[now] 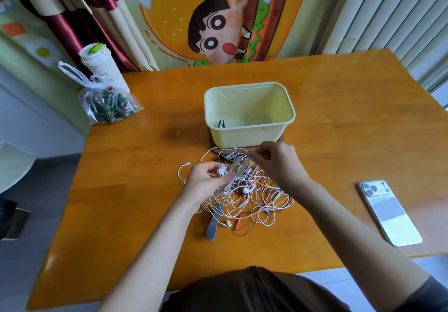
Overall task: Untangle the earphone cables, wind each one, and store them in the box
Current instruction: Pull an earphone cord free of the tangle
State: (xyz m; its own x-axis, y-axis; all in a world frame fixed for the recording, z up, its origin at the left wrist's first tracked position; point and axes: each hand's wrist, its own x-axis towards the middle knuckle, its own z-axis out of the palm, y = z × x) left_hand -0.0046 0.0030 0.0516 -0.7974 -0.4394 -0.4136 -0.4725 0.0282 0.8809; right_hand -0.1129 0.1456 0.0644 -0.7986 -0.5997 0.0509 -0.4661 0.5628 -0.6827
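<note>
The orange-brown wooden table (339,122) takes up most of the room in front of the seated person, and the job on it looks to be barely under way. The pale yellow plastic box (242,137) stands open in the middle of the table, on what seems to be a dark wooden board. As far as I can see into it, it holds only one small dark item (221,123) at its bottom left; I cannot tell what that is.

Just in front of the box lies the tangle of white and red earphone cables (257,197), all loops crossing one another, with nothing in the pile wound yet. So I judge nearly all the separating, winding and storing is left to do.

Off to the right, well apart from the pile, a white-backed smartphone (388,212) lies flat. At the table's far left corner sits a clear knotted plastic bag (106,103).

Both forearms reach in from the near edge over the pile. The left hand (206,180) is raised, fingers curled round a white earbud (221,170) and its lead. A flat pale strip runs up from that hand, too blurred to name. The right hand (278,163) is near the box's front wall, fingertips pinching a thin white strand (242,153) drawn up out of the tangle.

A flat grey strip (214,222) lies at the pile's near edge.
</note>
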